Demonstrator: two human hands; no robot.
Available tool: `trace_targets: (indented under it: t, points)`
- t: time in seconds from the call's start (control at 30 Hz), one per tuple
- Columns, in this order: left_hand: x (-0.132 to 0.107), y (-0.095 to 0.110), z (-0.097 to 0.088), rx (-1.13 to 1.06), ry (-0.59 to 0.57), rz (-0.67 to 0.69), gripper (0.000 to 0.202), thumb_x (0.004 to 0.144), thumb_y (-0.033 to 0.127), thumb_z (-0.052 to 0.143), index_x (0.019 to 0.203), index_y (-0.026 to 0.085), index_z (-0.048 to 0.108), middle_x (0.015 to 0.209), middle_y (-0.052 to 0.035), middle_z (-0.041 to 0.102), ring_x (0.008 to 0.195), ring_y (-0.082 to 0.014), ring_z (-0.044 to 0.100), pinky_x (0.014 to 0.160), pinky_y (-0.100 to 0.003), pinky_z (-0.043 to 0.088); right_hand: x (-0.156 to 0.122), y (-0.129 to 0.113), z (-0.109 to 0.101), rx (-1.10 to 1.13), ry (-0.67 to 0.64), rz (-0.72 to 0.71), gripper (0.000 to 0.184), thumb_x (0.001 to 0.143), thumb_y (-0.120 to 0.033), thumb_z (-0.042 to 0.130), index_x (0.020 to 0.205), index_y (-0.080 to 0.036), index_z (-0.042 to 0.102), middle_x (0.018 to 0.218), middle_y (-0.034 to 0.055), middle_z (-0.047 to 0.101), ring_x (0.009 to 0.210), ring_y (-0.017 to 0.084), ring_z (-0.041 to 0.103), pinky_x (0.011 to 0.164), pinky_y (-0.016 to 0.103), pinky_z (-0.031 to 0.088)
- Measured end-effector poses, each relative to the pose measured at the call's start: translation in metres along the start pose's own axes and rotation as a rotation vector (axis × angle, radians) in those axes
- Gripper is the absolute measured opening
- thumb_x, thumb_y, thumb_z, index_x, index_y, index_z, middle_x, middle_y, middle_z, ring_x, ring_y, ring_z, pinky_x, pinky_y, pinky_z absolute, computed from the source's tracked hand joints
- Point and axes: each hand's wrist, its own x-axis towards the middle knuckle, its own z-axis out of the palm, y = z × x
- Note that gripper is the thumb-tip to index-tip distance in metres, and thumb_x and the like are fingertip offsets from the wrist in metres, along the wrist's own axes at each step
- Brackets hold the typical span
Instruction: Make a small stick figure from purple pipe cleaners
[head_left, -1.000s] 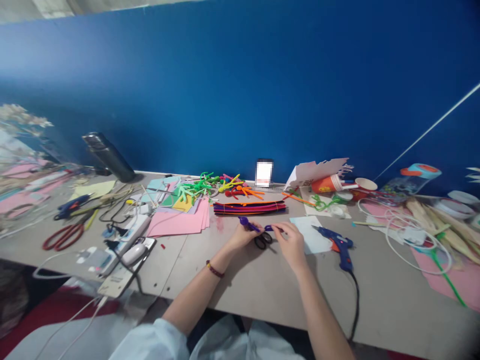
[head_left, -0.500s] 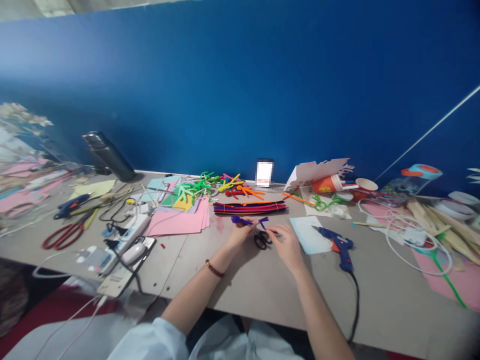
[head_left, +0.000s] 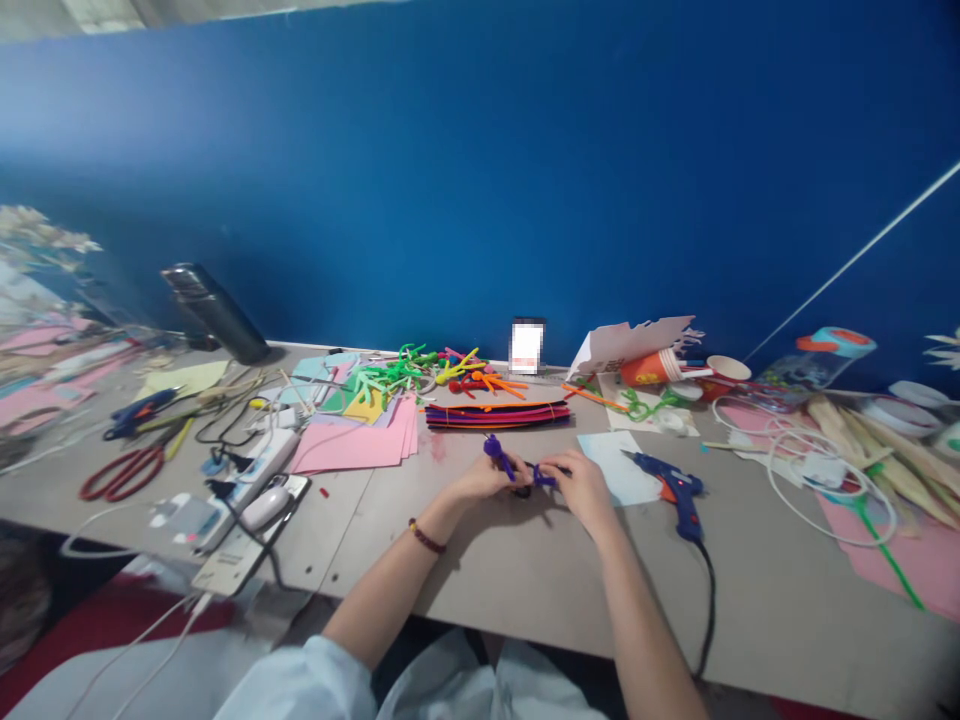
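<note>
My left hand (head_left: pixel 484 479) is closed on a purple pipe-cleaner figure (head_left: pixel 495 449) with a round, knobbed top, held tilted just above the table. Its fingertips almost meet those of my right hand (head_left: pixel 582 487), which pinches the bent purple end (head_left: pixel 543 479) of pipe cleaner. Whether both purple parts are joined is hidden by the fingers. Black-handled scissors (head_left: pixel 522 491) lie beneath my hands, mostly covered. Just beyond them rests a tied bundle of dark, red and orange pipe cleaners (head_left: pixel 499 416).
A blue glue gun (head_left: pixel 675 487) lies at the right on light-blue paper (head_left: pixel 600 452). Green and yellow pipe-cleaner shapes (head_left: pixel 401 380) and pink paper (head_left: pixel 352 450) are at the back left. A power strip (head_left: pixel 262 470), red-handled scissors (head_left: pixel 124 475) and a dark flask (head_left: pixel 221 315) stand or lie further left.
Both hands have come slightly lower and closer together. The purple figure has tipped more upright and moved right, and the purple end by my right hand has dropped and bent.
</note>
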Motion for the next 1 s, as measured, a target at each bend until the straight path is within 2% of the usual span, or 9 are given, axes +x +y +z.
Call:
trace_targets:
  t: [0.1, 0.2, 0.37, 0.5, 0.63, 0.83, 1.0]
  points:
    - [-0.001, -0.002, 0.0, 0.117, -0.022, 0.05, 0.006, 0.059, 0.017, 0.067, 0.062, 0.012, 0.065, 0.059, -0.0029, 0.061, 0.055, -0.012, 0.051, 0.057, -0.026, 0.041, 0.0, -0.003, -0.003, -0.054, 0.038, -0.107, 0.016, 0.08, -0.027, 0.056, 0.074, -0.022, 0.069, 0.077, 0.0045, 0.067, 0.078, 0.021, 0.059, 0.073, 0.034, 0.044]
    - [0.003, -0.012, -0.002, 0.211, 0.018, 0.103, 0.003, 0.06, 0.011, 0.062, 0.062, 0.012, 0.065, 0.063, -0.0047, 0.065, 0.06, -0.0137, 0.056, 0.061, -0.026, 0.044, 0.0, -0.009, -0.003, -0.096, 0.101, -0.176, 0.016, 0.082, -0.028, 0.054, 0.074, -0.022, 0.067, 0.076, 0.005, 0.066, 0.077, 0.022, 0.056, 0.073, 0.035, 0.043]
    - [0.012, -0.025, -0.004, 0.185, 0.252, 0.134, 0.005, 0.061, 0.009, 0.06, 0.061, 0.014, 0.062, 0.061, -0.0041, 0.063, 0.061, -0.0143, 0.056, 0.06, -0.026, 0.044, -0.004, -0.023, 0.001, -0.028, 0.16, -0.196, 0.017, 0.085, -0.028, 0.05, 0.075, -0.021, 0.062, 0.074, 0.0046, 0.061, 0.076, 0.02, 0.055, 0.071, 0.031, 0.043]
    - [0.013, -0.024, -0.002, -0.008, 0.418, 0.143, 0.005, 0.061, 0.015, 0.065, 0.062, 0.016, 0.06, 0.059, -0.001, 0.058, 0.056, -0.0112, 0.05, 0.056, -0.024, 0.04, -0.006, -0.029, 0.005, 0.048, 0.122, -0.163, 0.016, 0.085, -0.026, 0.048, 0.074, -0.02, 0.059, 0.074, 0.004, 0.059, 0.076, 0.019, 0.056, 0.071, 0.029, 0.044]
    - [0.012, -0.02, -0.001, -0.229, 0.38, 0.099, 0.01, 0.067, 0.024, 0.064, 0.064, 0.017, 0.059, 0.047, 0.0028, 0.047, 0.047, -0.0087, 0.042, 0.049, -0.023, 0.032, -0.007, -0.029, 0.008, 0.075, 0.095, -0.102, 0.015, 0.083, -0.026, 0.048, 0.072, -0.021, 0.057, 0.073, 0.0031, 0.059, 0.072, 0.018, 0.056, 0.067, 0.028, 0.044]
    - [0.011, -0.016, 0.001, -0.587, 0.165, -0.069, 0.017, 0.062, 0.025, 0.067, 0.061, 0.014, 0.054, 0.054, 0.0024, 0.045, 0.048, -0.0068, 0.04, 0.047, -0.023, 0.03, -0.007, -0.027, 0.009, 0.113, 0.064, -0.013, 0.017, 0.084, -0.03, 0.046, 0.074, -0.021, 0.057, 0.073, 0.0028, 0.063, 0.069, 0.018, 0.058, 0.064, 0.027, 0.044]
    - [0.011, -0.018, 0.002, -0.532, 0.175, -0.005, 0.024, 0.067, 0.029, 0.066, 0.059, 0.015, 0.049, 0.051, 0.005, 0.038, 0.045, -0.006, 0.035, 0.045, -0.023, 0.027, -0.007, -0.028, 0.008, 0.109, 0.068, -0.026, 0.018, 0.084, -0.031, 0.045, 0.076, -0.021, 0.058, 0.074, 0.0033, 0.064, 0.068, 0.018, 0.058, 0.064, 0.027, 0.043]
